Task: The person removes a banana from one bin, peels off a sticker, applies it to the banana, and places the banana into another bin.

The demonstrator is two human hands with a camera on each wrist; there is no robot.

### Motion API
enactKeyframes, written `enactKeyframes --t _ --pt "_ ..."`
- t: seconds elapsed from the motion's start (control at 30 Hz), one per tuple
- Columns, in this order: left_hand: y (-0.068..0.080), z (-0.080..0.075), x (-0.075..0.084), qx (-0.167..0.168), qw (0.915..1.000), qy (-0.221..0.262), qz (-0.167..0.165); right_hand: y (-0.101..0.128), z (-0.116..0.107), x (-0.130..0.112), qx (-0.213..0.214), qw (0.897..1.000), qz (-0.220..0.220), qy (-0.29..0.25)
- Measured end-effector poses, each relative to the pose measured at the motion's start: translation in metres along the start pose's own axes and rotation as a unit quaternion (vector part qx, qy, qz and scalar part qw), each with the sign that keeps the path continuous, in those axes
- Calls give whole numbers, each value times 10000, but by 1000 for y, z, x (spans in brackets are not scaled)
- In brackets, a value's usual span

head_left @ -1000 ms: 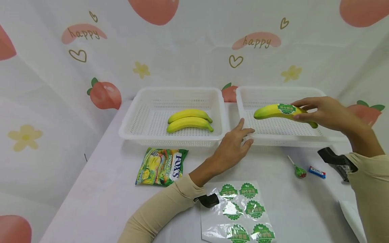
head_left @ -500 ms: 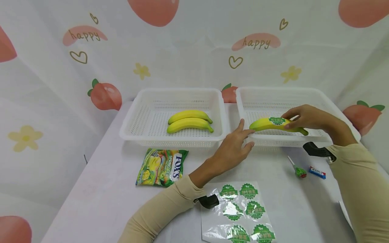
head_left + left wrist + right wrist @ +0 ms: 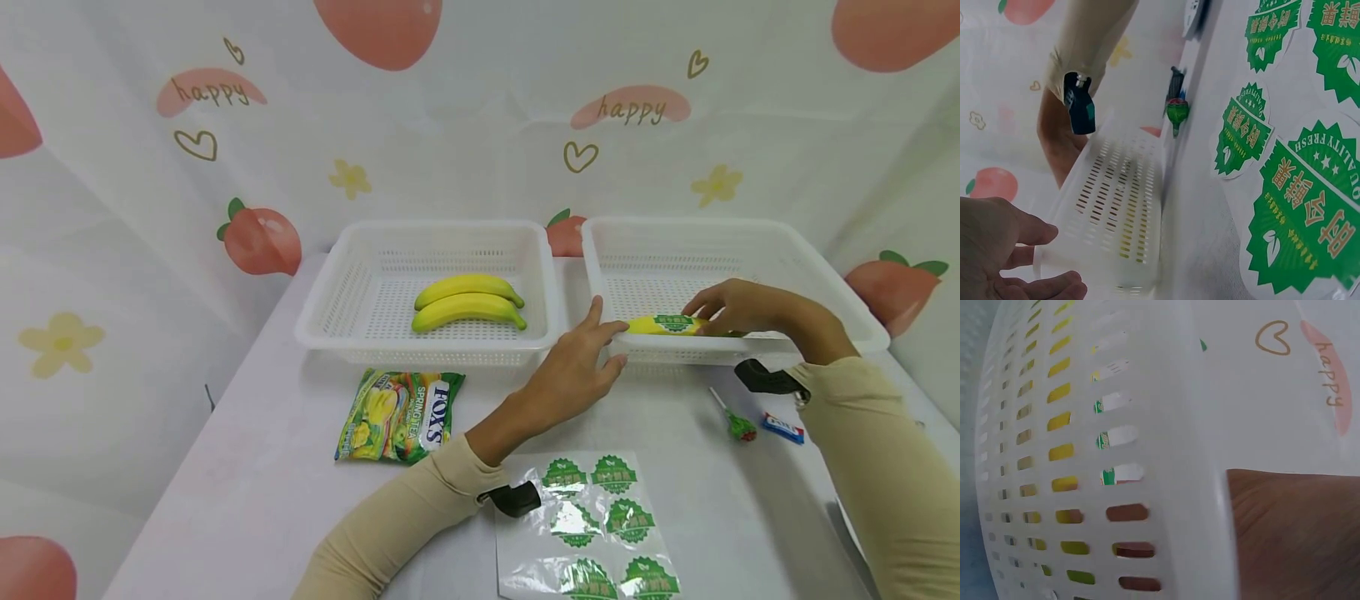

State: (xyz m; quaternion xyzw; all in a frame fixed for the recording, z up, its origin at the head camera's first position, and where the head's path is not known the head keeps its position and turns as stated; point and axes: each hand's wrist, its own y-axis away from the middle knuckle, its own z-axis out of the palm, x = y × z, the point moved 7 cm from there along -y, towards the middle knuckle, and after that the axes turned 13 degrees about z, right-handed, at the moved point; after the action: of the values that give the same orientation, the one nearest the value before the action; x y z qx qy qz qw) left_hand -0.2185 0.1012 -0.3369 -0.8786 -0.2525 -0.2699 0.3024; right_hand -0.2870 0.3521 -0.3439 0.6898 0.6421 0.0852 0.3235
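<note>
My right hand (image 3: pixel 750 307) pinches a yellow banana (image 3: pixel 643 326) that has a green and white sticker. It is low in the right white basket (image 3: pixel 750 356), partly hidden behind the front rim. Yellow and green show through the basket's slots in the right wrist view, with part of the right hand (image 3: pixel 1297 534). My left hand (image 3: pixel 567 367) lies at that basket's left front corner, fingers spread and fairly straight, fingertips right at the rim. The left wrist view shows the left hand (image 3: pixel 997 250) beside the basket's perforated wall (image 3: pixel 1113 187).
The left white basket (image 3: pixel 322 342) holds two more bananas (image 3: pixel 468 310). In front lie a Fox's candy bag (image 3: pixel 397 412), a sheet of round green stickers (image 3: pixel 592 525), a lollipop (image 3: pixel 741 427) and a small blue wrapped candy (image 3: pixel 783 428). A printed cloth (image 3: pixel 465 142) hangs behind.
My right hand has lowered the stickered banana into the right basket, moving left and toward the front rim. The left hand has stayed at the basket's corner.
</note>
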Motion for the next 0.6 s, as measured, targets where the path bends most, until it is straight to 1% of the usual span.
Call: enactKeyframes --t 0.17,0.23,0.3,0.37,0.47,0.6 --pt "0 0 0 -5 10000 14 -6 3 1 -1 76 9999 -115 -94" --pt "0 -1 0 0 10000 7 8 8 0 -4 260 9993 -227 -109" --pt "0 -1 1 -2 10000 -3 30 15 -1 -9 569 9976 -366 -124" --pt "0 0 1 -16 10000 -18 30 24 -2 -15 973 9940 -495 -114" --pt "1 0 1 -80 9999 -69 -16 39 -1 -26 1565 9853 -668 -145" --pt "2 0 0 -229 9995 -118 -168 60 11 -40 2152 9710 -969 -390"
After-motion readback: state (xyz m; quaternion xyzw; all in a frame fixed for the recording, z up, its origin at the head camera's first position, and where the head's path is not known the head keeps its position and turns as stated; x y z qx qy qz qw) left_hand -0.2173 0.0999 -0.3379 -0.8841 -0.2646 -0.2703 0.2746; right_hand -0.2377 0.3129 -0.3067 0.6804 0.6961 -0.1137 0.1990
